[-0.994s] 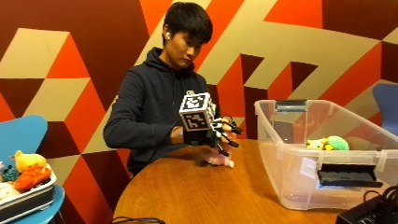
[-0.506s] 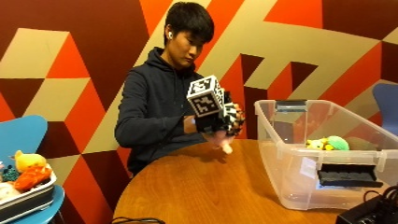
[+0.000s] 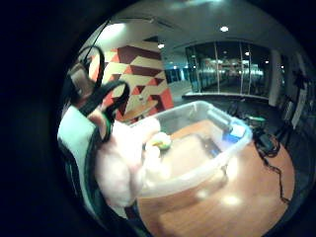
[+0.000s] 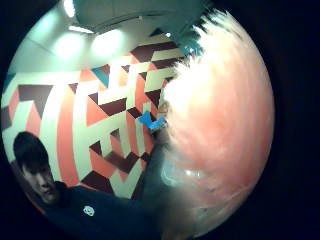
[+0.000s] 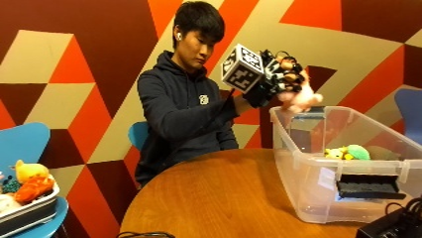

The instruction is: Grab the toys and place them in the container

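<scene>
My gloved right hand (image 5: 280,79) is raised above the near corner of the clear plastic container (image 5: 310,163) and grips a pink fluffy toy (image 5: 300,99), fingers curled round it. The pink toy (image 4: 220,125) fills much of the thumb side palm view and shows beside the palm (image 3: 123,163) in the little finger side view. Inside the container (image 3: 207,163) lies a green and yellow toy (image 5: 349,152), also seen as a small green toy (image 3: 160,141) on the container's floor.
The container stands on a round wooden table (image 5: 217,203). A tray (image 5: 26,213) with several plush toys (image 5: 29,181) rests on a blue chair at the left. A black device (image 5: 395,225) with cables lies at the table's right edge.
The hand has lifted the pink toy from the table and carried it up and to the right, over the container's corner.
</scene>
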